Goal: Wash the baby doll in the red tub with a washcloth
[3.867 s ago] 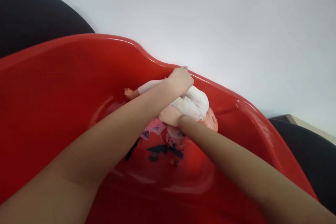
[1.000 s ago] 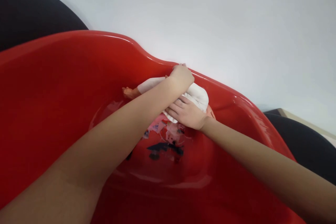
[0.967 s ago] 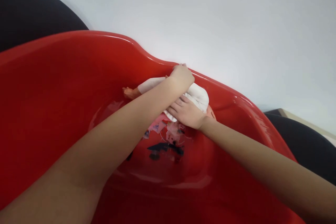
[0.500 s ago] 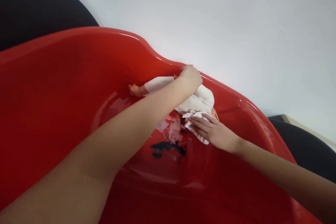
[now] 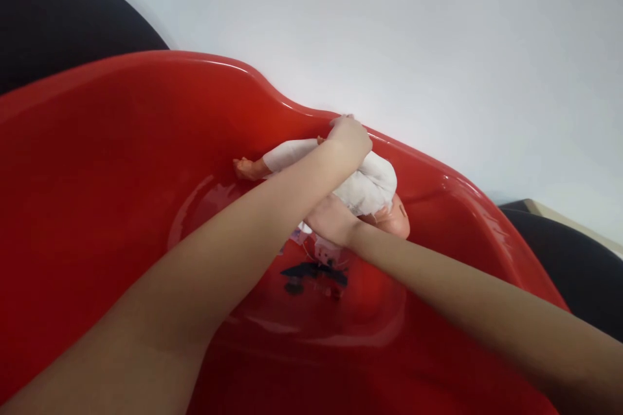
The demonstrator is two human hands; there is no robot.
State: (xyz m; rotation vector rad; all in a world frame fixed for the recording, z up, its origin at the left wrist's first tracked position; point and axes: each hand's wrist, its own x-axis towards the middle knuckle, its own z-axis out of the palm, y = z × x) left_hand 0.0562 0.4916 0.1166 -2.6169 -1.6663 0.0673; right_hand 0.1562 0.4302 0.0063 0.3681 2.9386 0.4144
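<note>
A baby doll (image 5: 374, 185) in a white garment lies inside a big red plastic tub (image 5: 97, 162), its bare foot (image 5: 243, 170) pointing left and its bald head (image 5: 396, 220) to the right. My left hand (image 5: 348, 139) is closed over the doll's upper side near the tub's far rim. My right hand (image 5: 328, 224) reaches under the doll's body, fingers hidden beneath my left forearm and the white cloth.
A colourful printed picture (image 5: 316, 269) marks the tub's shiny floor below the doll. A pale grey wall (image 5: 413, 32) rises behind the tub. Dark upholstery shows at the upper left (image 5: 58, 13) and far right (image 5: 579, 272).
My right hand, which lay flat on the white cloth and then drew back towards the tub floor, has slid under the doll. The doll's head shows again. My left hand stays put.
</note>
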